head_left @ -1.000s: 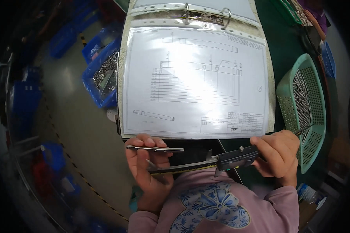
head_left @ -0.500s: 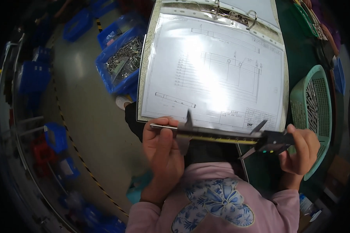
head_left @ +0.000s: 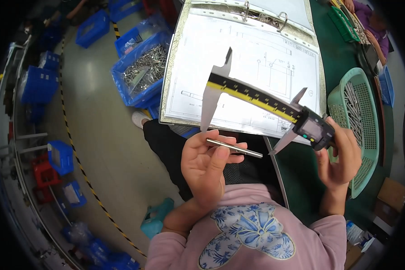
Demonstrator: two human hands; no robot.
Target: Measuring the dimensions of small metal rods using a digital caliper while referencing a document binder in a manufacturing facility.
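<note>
My left hand (head_left: 205, 168) pinches a thin silvery metal pin (head_left: 235, 148) between thumb and fingers, its far end pointing right. In my right hand (head_left: 342, 157) is a digital caliper (head_left: 256, 98), gripped by its dark display housing. Its long jaws are spread wide and point down toward the pin; the left jaw tip comes close to my left fingertips, the right one close to the pin's free end. Whether either jaw touches the pin I cannot tell. Behind the caliper lies an open ring binder (head_left: 175, 101) with a technical drawing in a clear sleeve.
A pale green basket (head_left: 369, 135) of metal rods stands on the dark green table (head_left: 301, 189) at the right. To the left, a blue bin (head_left: 121, 81) holds many small metal parts. Another person (head_left: 375, 27) sits at the far right. Blue crates (head_left: 39, 84) line the left side.
The caliper has swung from nearly level to a slant, its left end rising. My left hand has shifted right, and the pin now shows below the beam, between the spread jaws.
</note>
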